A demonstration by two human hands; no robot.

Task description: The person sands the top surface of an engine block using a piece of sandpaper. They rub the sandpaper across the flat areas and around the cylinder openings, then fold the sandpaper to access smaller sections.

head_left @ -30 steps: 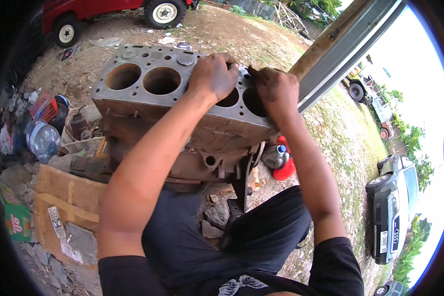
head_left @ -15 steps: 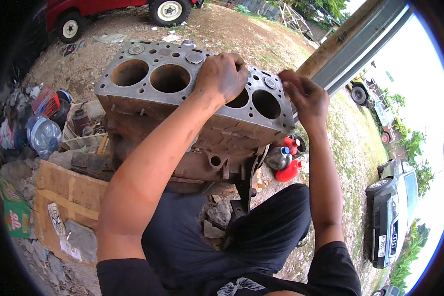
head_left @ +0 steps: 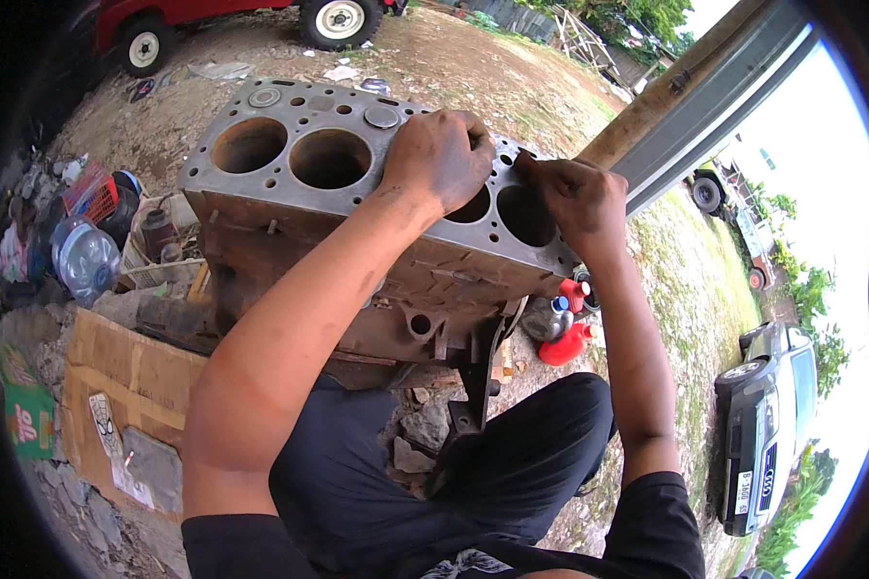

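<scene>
A rusty engine block [head_left: 309, 265] stands before my knees, its flat grey top pierced by large cylinder bores and smaller holes. My left hand [head_left: 439, 159] is closed, fingers curled under, on the middle of the top face; whatever it may hold is hidden. It covers part of the bores there. Over the right end of the face, my right hand [head_left: 579, 198] pinches a small reddish-brown flat piece [head_left: 526, 164], perhaps sandpaper, close to the surface. That hand partly covers the rightmost bore [head_left: 525, 220]. The bore at the left end [head_left: 249, 145] is fully visible.
Red and dark jugs [head_left: 562, 343] stand on the ground right of the block. Flattened cardboard [head_left: 130, 372], a plastic crate [head_left: 159, 275] and a clear bottle [head_left: 89, 262] lie on the left. A post [head_left: 690, 87] slants beyond the block's right end. Vehicles are parked farther off.
My right hand has moved left and inward from the block's right edge, bringing the reddish-brown piece over the top face. My left hand stays almost in place.
</scene>
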